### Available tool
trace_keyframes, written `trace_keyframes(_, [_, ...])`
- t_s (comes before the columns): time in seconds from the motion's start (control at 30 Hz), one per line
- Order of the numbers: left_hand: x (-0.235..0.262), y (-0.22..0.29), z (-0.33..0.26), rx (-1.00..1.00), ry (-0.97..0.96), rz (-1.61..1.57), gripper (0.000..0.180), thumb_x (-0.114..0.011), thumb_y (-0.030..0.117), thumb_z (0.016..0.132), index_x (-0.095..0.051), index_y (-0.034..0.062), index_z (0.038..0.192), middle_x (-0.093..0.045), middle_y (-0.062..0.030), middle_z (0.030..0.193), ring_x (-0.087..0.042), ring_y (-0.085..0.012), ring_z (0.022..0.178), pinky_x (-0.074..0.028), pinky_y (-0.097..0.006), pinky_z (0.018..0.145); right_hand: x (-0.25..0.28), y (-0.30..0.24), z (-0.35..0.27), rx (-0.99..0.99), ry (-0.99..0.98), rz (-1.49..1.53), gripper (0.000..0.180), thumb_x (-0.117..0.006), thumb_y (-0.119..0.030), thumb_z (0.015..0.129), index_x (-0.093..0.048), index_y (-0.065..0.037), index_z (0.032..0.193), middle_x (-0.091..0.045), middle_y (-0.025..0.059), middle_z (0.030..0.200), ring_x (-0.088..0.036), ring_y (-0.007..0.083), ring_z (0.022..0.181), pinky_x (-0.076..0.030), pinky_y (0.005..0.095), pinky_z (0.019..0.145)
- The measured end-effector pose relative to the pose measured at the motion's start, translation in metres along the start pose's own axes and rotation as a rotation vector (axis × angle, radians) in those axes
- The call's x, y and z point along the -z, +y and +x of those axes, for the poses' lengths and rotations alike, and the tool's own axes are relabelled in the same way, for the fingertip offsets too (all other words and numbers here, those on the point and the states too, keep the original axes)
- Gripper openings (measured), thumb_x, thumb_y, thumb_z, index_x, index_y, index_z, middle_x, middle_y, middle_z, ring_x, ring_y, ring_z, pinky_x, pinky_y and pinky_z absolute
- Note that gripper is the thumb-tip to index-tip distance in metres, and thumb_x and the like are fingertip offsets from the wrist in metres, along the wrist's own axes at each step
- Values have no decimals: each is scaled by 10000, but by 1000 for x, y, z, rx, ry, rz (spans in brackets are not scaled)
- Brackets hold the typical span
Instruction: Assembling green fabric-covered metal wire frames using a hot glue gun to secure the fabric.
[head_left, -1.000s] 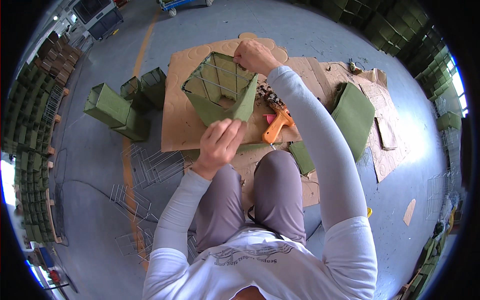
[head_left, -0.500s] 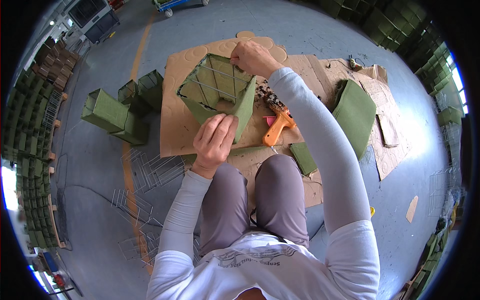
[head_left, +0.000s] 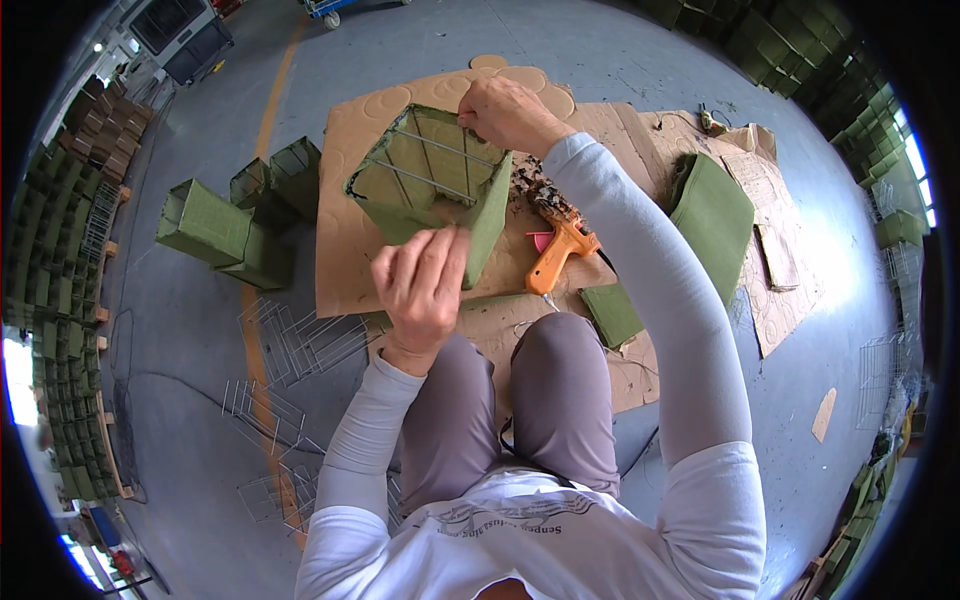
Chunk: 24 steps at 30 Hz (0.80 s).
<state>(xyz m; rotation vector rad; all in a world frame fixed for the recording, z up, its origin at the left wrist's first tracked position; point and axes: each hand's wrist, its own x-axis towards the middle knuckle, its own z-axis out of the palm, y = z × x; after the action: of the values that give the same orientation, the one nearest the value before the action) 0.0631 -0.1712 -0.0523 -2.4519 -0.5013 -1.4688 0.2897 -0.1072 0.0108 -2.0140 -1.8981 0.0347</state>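
Observation:
A green fabric box [head_left: 487, 220] with a wire frame inside is tilted over the cardboard, its open mouth showing several metal bars. My right hand [head_left: 510, 112] is closed in a pinch on the rim at the far right corner. At the near side, my left hand [head_left: 420, 285] has its fingers curled together against the box's edge; the fingertips are a little blurred. An orange glue gun [head_left: 560, 255] with a dark, crusted front end lies just right of the box, beside a small pink piece [head_left: 541, 241].
Cardboard sheets [head_left: 345, 240] lie under the work. Green fabric boxes [head_left: 205, 220] stand at left, near loose wire frames [head_left: 305, 340]. Folded green fabric [head_left: 712, 225] lies at right. Stacked green boxes [head_left: 60, 300] line the left side.
My left hand has shifted slightly left and down along the box's near edge. My right hand keeps its pinch on the far corner, almost unmoved.

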Motion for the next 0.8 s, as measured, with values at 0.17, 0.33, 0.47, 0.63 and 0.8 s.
trace_keyframes(0.17, [6,2,5,41,-111,31,217,-714,19,765,-708,29,982,-675,-62,966,-609,-221,896,-421,-367,799,0,2,3,20,-12,0,186,-662,-233,847,-735,-64,875,-700,174,925,-667,360,944,-528,454,806])
trace_keyframes(0.33, [7,7,18,88,-273,31,219,-690,44,806,-667,2,1020,-611,-67,956,-557,-243,912,-428,-384,771,-2,2,2,26,16,-35,183,-650,-232,860,-732,-70,880,-702,164,916,-668,357,938,-531,441,790])
trace_keyframes(0.47, [7,10,19,134,-364,102,197,-667,20,819,-633,-10,1011,-577,-82,937,-534,-257,912,-426,-396,773,-6,-1,-5,93,126,-132,183,-632,-206,892,-714,-55,955,-680,148,857,-662,337,865,-521,438,734])
trace_keyframes(0.63, [18,13,15,230,-404,81,148,-637,3,840,-606,0,984,-565,-95,928,-528,-274,906,-428,-402,787,1,-5,-98,637,595,129,203,-683,-27,765,-692,-16,967,-650,114,951,-647,284,836,-527,397,685])
trace_keyframes(0.8, [18,17,18,259,-341,51,128,-630,24,820,-593,20,942,-533,-87,898,-507,-257,891,-418,-389,765,-39,-20,-137,647,554,230,434,-632,-72,690,-660,4,1116,-621,123,1097,-606,303,1025,-543,409,826])
